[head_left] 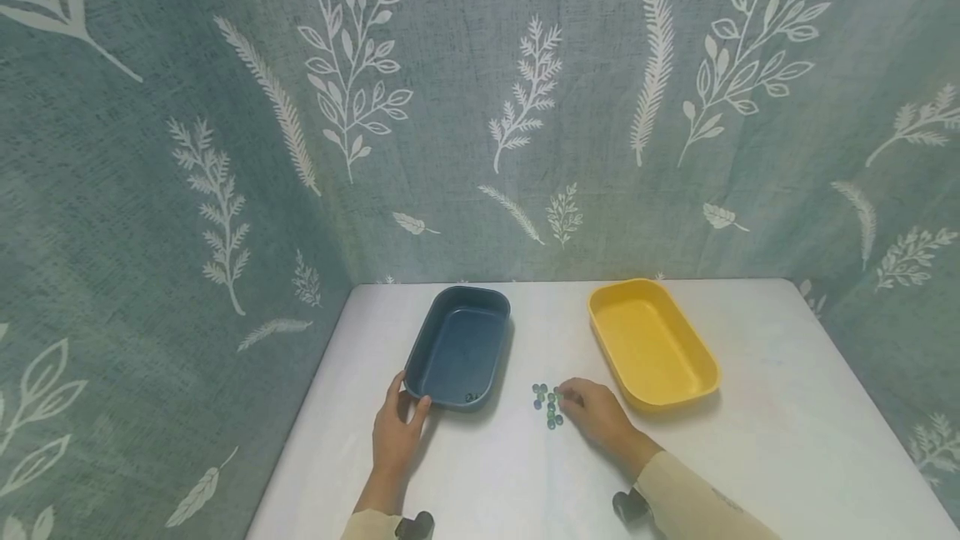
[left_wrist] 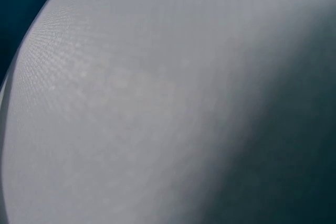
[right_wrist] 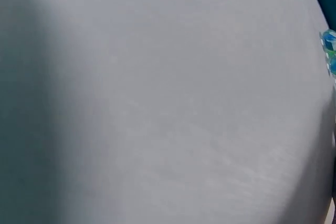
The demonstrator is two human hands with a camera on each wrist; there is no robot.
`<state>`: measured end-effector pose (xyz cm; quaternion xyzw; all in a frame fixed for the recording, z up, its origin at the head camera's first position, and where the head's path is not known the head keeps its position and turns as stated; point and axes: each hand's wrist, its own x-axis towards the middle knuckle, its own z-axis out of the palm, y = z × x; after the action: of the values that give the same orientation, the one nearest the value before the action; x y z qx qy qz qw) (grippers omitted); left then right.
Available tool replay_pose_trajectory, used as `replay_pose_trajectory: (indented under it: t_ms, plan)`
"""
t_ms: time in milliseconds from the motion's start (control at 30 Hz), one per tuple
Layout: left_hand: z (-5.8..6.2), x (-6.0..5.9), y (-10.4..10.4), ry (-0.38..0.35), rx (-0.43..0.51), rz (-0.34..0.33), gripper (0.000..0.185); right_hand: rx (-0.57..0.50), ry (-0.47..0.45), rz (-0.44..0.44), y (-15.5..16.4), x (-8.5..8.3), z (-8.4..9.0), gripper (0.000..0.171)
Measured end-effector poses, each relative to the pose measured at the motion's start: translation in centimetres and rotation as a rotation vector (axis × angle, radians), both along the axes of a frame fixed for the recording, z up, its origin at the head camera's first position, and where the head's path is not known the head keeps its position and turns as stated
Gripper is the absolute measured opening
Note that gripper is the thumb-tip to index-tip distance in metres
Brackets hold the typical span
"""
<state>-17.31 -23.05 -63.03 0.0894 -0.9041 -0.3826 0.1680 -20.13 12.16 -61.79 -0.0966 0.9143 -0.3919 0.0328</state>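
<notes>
My left hand (head_left: 396, 433) is at the near left corner of the dark blue tray (head_left: 429, 332), its index finger along the left side and its thumb against the near edge. A few small dark pieces (head_left: 472, 397) lie inside that tray near its front. Right of it, several small green and blue glass pebbles (head_left: 551, 407) form a loose cluster on the white table. My right hand (head_left: 596, 413) reaches in from the right with bent fingers, fingertips right at the cluster's edge; I cannot tell whether they pinch a pebble. Some pebbles (right_wrist: 329, 51) show at the right wrist view's edge.
A yellow tray (head_left: 647, 340) stands on the table behind and right of the right hand. The white table (head_left: 780, 440) ends at the back against hanging green cloth (head_left: 450, 215) with white leaf prints. Cloth also hangs on both sides.
</notes>
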Motion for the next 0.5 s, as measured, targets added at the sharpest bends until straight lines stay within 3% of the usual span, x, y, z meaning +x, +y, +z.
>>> replay_pose_trajectory:
  t_ms: [267,500]
  plan:
    - [-0.2,-0.1,-0.1,0.006,-0.005,0.004,0.07,-0.04,-0.043,-0.021,-0.4,-0.5,1.2,0.019]
    - [-0.1,0.0,0.0,0.002,-0.007,0.008,0.069,-0.045,-0.024,-0.007,-1.3,-1.6,2.1,0.016]
